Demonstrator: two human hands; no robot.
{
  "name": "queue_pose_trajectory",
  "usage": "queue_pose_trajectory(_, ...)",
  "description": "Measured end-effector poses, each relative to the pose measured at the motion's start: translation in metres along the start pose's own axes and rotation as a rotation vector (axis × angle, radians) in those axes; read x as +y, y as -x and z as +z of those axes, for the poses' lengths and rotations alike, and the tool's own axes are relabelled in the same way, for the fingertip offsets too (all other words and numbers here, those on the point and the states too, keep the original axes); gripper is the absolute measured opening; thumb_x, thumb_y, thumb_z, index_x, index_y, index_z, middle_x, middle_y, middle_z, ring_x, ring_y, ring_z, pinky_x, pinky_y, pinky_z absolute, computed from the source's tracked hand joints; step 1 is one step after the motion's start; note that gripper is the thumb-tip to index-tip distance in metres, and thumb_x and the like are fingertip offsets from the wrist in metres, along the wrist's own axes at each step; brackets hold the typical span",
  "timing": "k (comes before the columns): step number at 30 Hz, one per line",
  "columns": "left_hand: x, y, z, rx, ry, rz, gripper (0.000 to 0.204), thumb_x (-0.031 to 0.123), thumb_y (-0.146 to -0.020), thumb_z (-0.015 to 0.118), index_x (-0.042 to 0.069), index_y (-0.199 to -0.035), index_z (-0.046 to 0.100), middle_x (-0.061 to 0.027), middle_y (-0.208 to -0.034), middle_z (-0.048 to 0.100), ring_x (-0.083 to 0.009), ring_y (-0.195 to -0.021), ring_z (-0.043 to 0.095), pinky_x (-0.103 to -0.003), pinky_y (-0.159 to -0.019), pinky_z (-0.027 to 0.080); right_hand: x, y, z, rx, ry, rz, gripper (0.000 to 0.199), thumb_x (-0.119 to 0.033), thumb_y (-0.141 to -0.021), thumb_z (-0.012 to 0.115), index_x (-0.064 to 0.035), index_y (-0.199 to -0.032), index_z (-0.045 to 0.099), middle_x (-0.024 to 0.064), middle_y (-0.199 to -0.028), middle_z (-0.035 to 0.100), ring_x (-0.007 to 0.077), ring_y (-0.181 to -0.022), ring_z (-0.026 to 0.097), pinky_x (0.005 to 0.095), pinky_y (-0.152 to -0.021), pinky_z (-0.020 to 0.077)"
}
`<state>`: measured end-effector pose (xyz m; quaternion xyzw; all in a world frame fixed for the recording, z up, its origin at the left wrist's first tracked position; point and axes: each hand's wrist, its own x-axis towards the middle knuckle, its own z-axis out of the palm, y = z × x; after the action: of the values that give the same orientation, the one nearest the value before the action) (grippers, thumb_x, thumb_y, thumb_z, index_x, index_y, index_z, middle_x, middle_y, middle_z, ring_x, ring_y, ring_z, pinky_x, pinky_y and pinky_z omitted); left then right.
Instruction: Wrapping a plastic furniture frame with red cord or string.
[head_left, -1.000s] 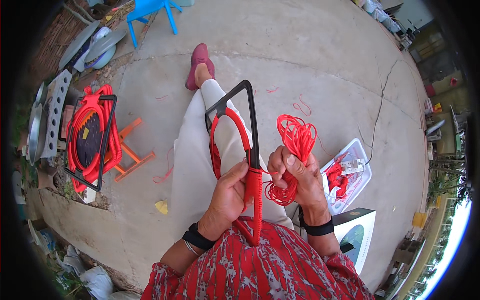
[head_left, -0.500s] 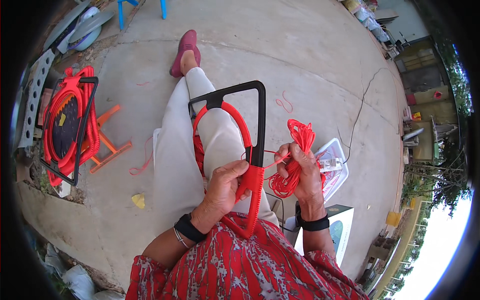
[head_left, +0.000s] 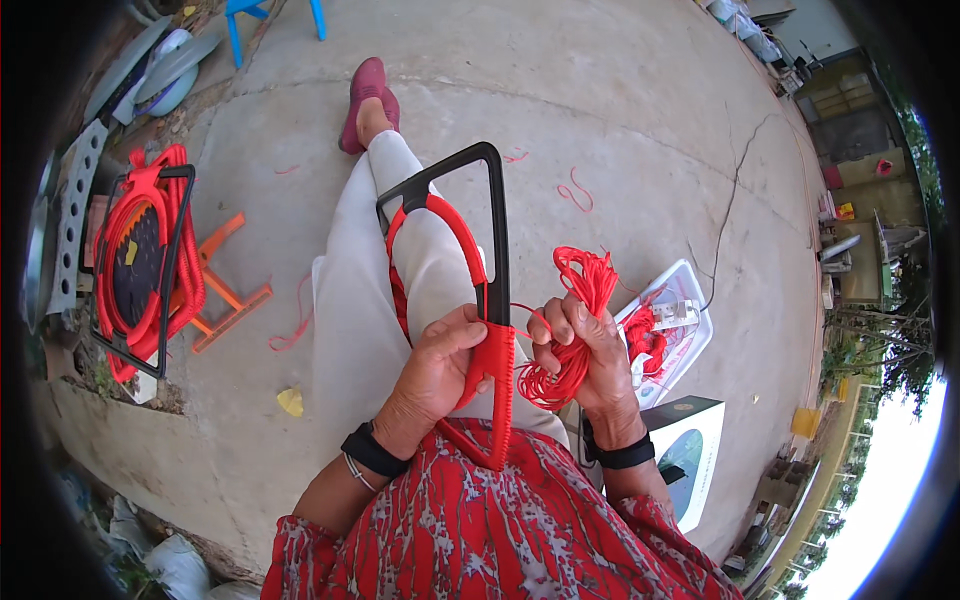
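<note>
A black frame (head_left: 497,235) with rounded corners, joined to a ring wrapped in red cord (head_left: 455,222), lies over my lap and thigh. My left hand (head_left: 430,370) is closed on its near side, thumb on top, where a red cord wrapping (head_left: 497,370) covers the bar. To the right, my right hand (head_left: 602,360) is closed round a looped hank of red cord (head_left: 586,280), whose loops stick out above and below the fist. One strand runs from the right fingers to the frame beside my left thumb. The ring's near part is partly hidden by my left hand.
At the left, similar red-wrapped frames (head_left: 150,260) are stacked on an orange stool (head_left: 225,290). A white plastic basket (head_left: 690,340) at the right holds red cord and a power strip (head_left: 675,315). A white box (head_left: 690,460) stands nearer. Cord scraps (head_left: 575,190) lie on the concrete.
Both hands have shifted slightly left in view, the right one with the cord hank. The frame's far end leans a little further left. Both hands keep their hold.
</note>
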<state>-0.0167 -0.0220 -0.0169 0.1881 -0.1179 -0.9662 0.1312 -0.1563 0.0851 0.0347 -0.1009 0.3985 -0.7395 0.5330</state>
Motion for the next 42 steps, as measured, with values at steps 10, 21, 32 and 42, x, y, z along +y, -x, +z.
queue_pose_trajectory(10,0.014,-0.006,0.000,-0.141,-0.153,-0.083,0.025,0.019,-0.069,0.070,0.004,-0.083,0.056,-0.0075,-0.073,0.055,-0.0173,-0.061,0.054,-0.029,-0.053,0.044,0.000,-0.009,0.003,-0.080,0.029,-0.009,0.028,-0.028,-0.096,0.053,-0.0051,-0.081,0.048,0.0063,-0.076,0.050,0.0163,-0.075,0.053,0.0242,-0.053,0.0447)
queue_pose_trajectory(21,0.018,-0.009,0.005,-0.115,-0.228,-0.089,0.021,0.014,-0.066,0.068,0.005,-0.079,0.055,-0.0096,-0.075,0.057,-0.0192,-0.060,0.055,-0.031,-0.054,0.045,-0.006,-0.004,0.007,-0.087,0.134,-0.037,0.033,-0.033,-0.092,0.058,-0.0021,-0.084,0.051,0.0102,-0.077,0.053,0.0142,-0.065,0.052,0.0233,-0.051,0.0421)
queue_pose_trajectory(32,0.018,-0.002,0.009,-0.078,-0.150,-0.021,0.029,0.021,-0.069,0.073,0.002,-0.085,0.058,-0.0102,-0.073,0.057,-0.0210,-0.063,0.055,-0.029,-0.054,0.043,-0.018,-0.006,0.024,-0.110,0.302,-0.100,0.030,-0.029,-0.093,0.058,-0.0030,-0.080,0.050,0.0095,-0.075,0.055,0.0231,-0.073,0.062,0.0334,-0.062,0.0502)
queue_pose_trajectory(42,0.024,-0.007,-0.010,-0.241,-0.050,-0.042,0.035,0.025,-0.070,0.076,0.005,-0.091,0.056,-0.0100,-0.075,0.057,-0.0244,-0.066,0.057,-0.033,-0.055,0.047,-0.020,-0.022,0.031,-0.208,0.208,-0.067,0.022,-0.018,-0.092,0.060,0.0031,-0.092,0.056,0.0125,-0.082,0.063,0.0219,-0.068,0.065,0.0332,-0.061,0.0557)
